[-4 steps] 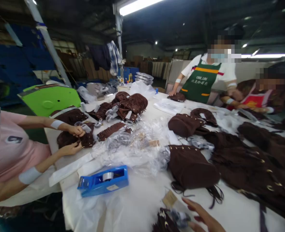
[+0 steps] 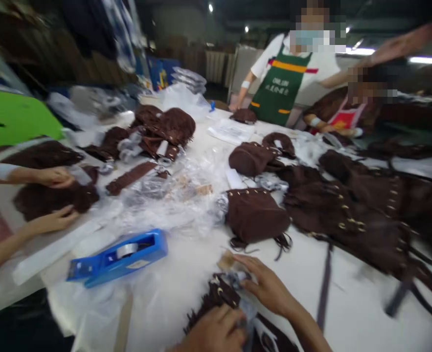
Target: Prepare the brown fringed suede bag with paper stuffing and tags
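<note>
A brown fringed bag (image 2: 204, 305) with metal eyelets lies at the bottom of the head view, partly under my hands. My left hand (image 2: 216, 330) rests on it with curled fingers gripping its near part; the fingertips are partly hidden. Just right of it, my right hand (image 2: 270, 286) is open, its fingers apart and reaching over the bag's top. Its fingertips are at a small tan packet (image 2: 226, 261) and some crumpled clear plastic (image 2: 238, 279). Blur hides whether they touch.
A blue tape dispenser (image 2: 127, 256) stands left of my hands. Clear plastic bags (image 2: 179, 195) are heaped mid-table. Brown drawstring bags (image 2: 258, 215) lie on the right. At left, a co-worker's hands (image 2: 56, 177) handle another brown bag. Two people are across the table.
The view has swung right and down. My left hand has come into view on the fringed bag. Across the table, the person in the green apron has raised an arm.
</note>
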Action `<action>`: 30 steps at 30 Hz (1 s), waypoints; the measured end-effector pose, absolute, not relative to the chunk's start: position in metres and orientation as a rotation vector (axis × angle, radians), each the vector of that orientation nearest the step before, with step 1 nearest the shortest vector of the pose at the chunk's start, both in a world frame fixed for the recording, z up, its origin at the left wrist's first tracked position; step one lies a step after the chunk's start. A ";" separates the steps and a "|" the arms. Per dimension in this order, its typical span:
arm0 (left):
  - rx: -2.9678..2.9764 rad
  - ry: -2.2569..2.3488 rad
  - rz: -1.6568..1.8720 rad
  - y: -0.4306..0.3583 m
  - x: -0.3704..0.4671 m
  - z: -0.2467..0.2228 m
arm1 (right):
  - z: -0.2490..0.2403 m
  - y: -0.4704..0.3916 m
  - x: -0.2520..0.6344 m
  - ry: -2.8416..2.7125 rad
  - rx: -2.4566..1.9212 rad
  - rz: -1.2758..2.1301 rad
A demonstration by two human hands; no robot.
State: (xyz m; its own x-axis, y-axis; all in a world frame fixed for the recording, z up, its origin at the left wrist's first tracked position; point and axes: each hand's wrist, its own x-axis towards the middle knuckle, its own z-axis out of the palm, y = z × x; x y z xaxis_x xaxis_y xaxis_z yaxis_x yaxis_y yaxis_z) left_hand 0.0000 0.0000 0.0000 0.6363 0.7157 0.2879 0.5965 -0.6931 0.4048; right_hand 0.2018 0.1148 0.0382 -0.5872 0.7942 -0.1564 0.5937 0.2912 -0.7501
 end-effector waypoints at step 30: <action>2.062 1.252 0.042 0.076 -0.024 0.046 | 0.028 0.123 0.213 -1.782 -1.387 1.775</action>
State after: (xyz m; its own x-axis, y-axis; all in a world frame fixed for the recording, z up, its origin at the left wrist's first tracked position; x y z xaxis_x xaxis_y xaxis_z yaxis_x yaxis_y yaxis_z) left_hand -0.0244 0.0755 0.0458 0.5294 0.7857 -0.3201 0.7627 -0.2755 0.5851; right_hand 0.2126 0.1234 0.0278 -0.5059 0.7529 -0.4210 0.4237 -0.2082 -0.8815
